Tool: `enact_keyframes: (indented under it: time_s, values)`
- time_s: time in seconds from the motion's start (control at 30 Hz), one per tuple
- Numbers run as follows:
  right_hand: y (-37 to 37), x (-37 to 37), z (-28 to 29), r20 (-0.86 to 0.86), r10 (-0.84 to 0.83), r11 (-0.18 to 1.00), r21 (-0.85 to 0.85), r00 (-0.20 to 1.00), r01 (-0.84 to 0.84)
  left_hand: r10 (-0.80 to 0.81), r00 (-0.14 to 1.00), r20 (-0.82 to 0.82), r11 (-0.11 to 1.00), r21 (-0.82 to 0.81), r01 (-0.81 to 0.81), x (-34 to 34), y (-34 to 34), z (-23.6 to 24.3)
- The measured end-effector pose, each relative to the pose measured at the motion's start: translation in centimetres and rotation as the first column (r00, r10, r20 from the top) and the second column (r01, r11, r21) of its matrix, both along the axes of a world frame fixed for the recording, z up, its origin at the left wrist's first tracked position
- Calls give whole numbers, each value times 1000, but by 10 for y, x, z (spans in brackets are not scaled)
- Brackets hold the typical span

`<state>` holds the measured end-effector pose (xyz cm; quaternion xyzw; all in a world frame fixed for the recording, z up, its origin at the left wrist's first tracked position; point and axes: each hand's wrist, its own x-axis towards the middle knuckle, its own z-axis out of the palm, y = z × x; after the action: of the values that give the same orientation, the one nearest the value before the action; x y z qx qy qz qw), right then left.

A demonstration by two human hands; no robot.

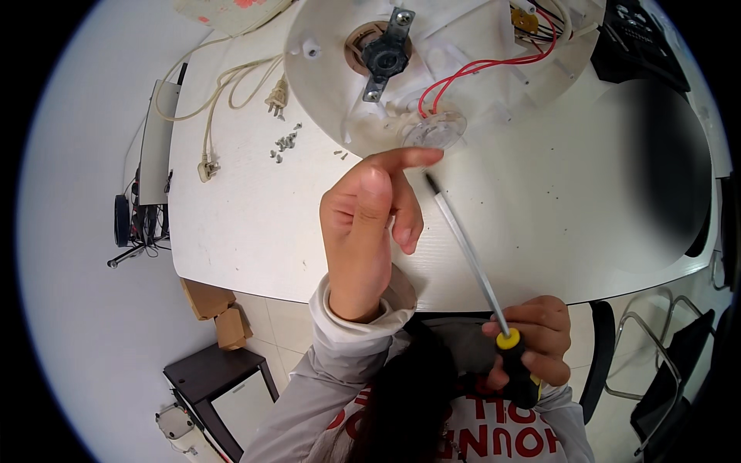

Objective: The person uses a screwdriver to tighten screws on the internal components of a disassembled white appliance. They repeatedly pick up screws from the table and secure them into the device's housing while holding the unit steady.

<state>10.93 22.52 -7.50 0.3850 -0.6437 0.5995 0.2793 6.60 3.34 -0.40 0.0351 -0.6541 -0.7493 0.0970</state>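
Observation:
My right hand point(545, 339) is wrapped round the black and yellow handle of a screwdriver point(472, 258), close to my body. Its long shaft slants up and left, with the dark tip just right of my left hand point(370, 212). That left hand is over the table with nothing visible in it; the index finger stretches right and the other fingers curl. The fingertip is at the lower edge of a clear round plastic piece point(441, 131), though contact cannot be told. Two red wires point(478, 65) run from this piece into a large round white housing point(324, 100).
Small screws point(285, 143) lie in a pile left of the housing on the white table point(255, 224). Beige cords with a plug point(276, 96) are farther left. A black case point(644, 42) stands at the far right. Chairs point(656, 363) are at the lower right.

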Motion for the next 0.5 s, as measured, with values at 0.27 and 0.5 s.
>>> enact_keyframes:
  time_s: [0.27, 0.5]
  values:
    - [5, 2, 3, 95, -3, 999, 35, 995, 0, 60, 998, 16, 954, -295, -53, 0, 4, 0]
    - [3, 2, 7, 102, -2, 997, 80, 995, -7, 69, 998, 15, 947, -315, -60, 0, 2, -4]
